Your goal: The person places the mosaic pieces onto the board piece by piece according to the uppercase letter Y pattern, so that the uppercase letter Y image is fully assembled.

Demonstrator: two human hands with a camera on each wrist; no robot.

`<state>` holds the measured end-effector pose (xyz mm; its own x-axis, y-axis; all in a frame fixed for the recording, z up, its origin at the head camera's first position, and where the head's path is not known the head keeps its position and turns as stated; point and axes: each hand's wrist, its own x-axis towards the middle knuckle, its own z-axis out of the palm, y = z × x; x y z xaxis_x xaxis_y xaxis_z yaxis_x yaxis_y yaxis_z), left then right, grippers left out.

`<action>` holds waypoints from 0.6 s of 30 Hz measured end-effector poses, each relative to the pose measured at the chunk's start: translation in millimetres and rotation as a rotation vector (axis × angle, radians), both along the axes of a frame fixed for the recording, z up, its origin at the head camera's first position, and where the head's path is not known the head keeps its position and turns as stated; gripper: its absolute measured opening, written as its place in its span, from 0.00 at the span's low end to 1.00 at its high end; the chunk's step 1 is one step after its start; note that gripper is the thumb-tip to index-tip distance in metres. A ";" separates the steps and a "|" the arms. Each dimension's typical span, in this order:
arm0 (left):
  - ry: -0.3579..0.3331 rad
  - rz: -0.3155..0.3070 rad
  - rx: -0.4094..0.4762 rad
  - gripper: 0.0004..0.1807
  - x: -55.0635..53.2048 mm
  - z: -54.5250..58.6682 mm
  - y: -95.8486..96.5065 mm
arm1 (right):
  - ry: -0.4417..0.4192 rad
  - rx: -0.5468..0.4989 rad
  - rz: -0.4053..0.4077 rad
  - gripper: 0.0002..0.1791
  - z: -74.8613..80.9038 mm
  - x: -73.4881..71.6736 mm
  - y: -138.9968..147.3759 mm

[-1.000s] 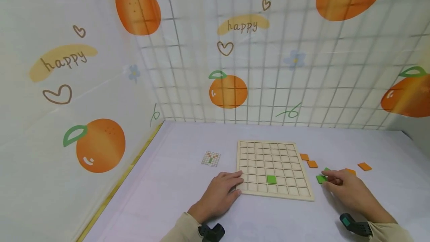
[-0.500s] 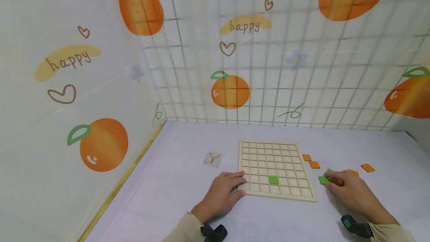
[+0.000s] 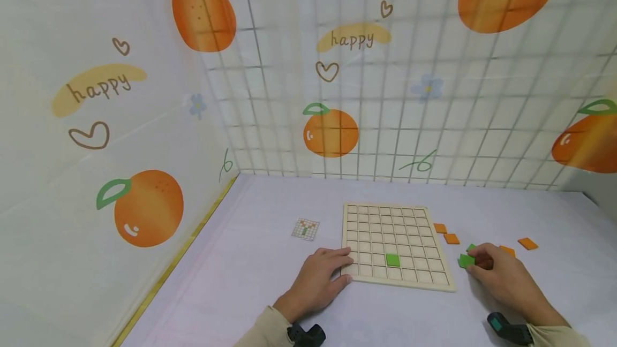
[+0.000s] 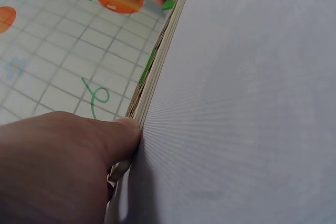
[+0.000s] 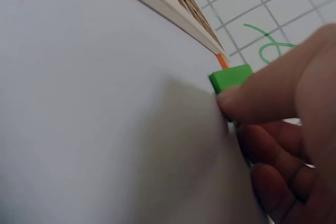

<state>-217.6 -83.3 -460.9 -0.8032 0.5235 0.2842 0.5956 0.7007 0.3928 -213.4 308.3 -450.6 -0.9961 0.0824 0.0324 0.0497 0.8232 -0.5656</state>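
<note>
— Where is the left hand (image 3: 322, 277)?

— Low and near the middle, palm down, forearm coming in from the bottom edge in a beige sleeve. Its fingers (image 3: 337, 253) lie fairly straight and spread, pointing forward and to the right; the left wrist view shows the thumb pressed flat against an edge.

— And the right hand (image 3: 501, 274)?

— Out to the right, also palm down, wrist in the same beige sleeve. Its fingers (image 3: 477, 255) are curled inward, with thumb and fingertips pinched together around something small.

— Any gear on the arms?

— A dark device is strapped at each wrist. The two hands are well apart.
</note>
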 end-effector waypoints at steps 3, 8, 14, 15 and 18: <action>0.002 0.007 -0.006 0.19 1.0 0.4 -0.5 | 0.018 0.007 -0.010 0.19 -2.3 0.2 -1.6; -0.006 0.009 -0.008 0.19 1.8 1.2 -1.2 | 0.024 -0.008 -0.029 0.18 -3.5 -0.4 -3.0; -0.008 0.001 0.006 0.19 1.3 0.2 -0.5 | 0.026 -0.014 -0.062 0.17 -0.9 1.5 -4.4; -0.007 0.002 0.006 0.19 1.3 -0.3 -0.6 | 0.026 -0.019 -0.066 0.17 0.4 1.5 -4.8; -0.007 0.000 0.003 0.19 -0.2 -1.6 -1.3 | 0.043 -0.038 -0.086 0.17 1.2 3.5 -5.5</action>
